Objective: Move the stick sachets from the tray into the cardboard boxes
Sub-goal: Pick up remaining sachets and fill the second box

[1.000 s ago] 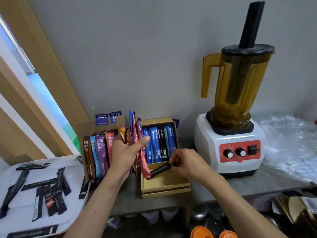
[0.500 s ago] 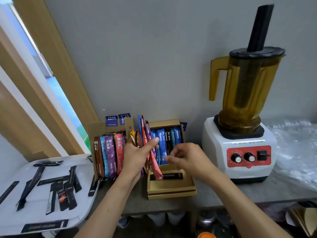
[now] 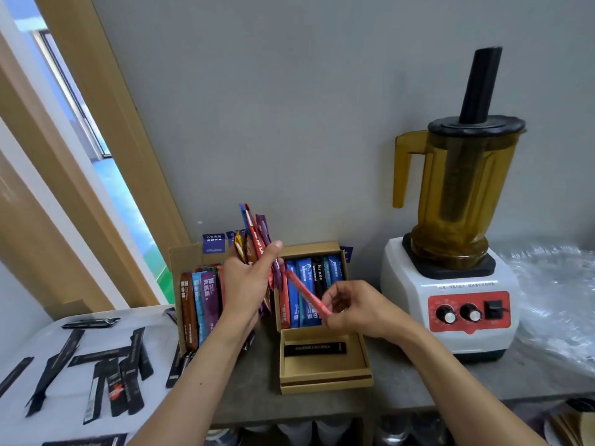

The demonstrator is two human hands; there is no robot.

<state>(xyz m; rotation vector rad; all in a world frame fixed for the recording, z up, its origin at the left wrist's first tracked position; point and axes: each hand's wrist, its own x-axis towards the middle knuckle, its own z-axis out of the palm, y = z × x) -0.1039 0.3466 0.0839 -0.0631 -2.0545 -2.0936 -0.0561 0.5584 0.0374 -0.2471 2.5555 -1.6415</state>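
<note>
Red sachet (image 3: 307, 297), R hand (image 3: 357, 309) pinching (L hand (image 3: 246, 284): bunch (image 3: 257, 243))

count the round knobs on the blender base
2. Both are on the blender, on its red panel: the left knob and the right knob beside it. The black switch further right is not a knob. None looks hidden.

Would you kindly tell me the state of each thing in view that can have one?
Left hand: holds a fan of coloured sachets.
Right hand: pinches the red sachet's end.
Red sachet: tilted, in the air.
Black sachet: flat in the front box.
Back box: open, blue sachets upright inside.
Left box: open, mixed sachets upright inside.
Tray: loose black sachets lie on it.
Blender: lid on, tamper through it.
</note>
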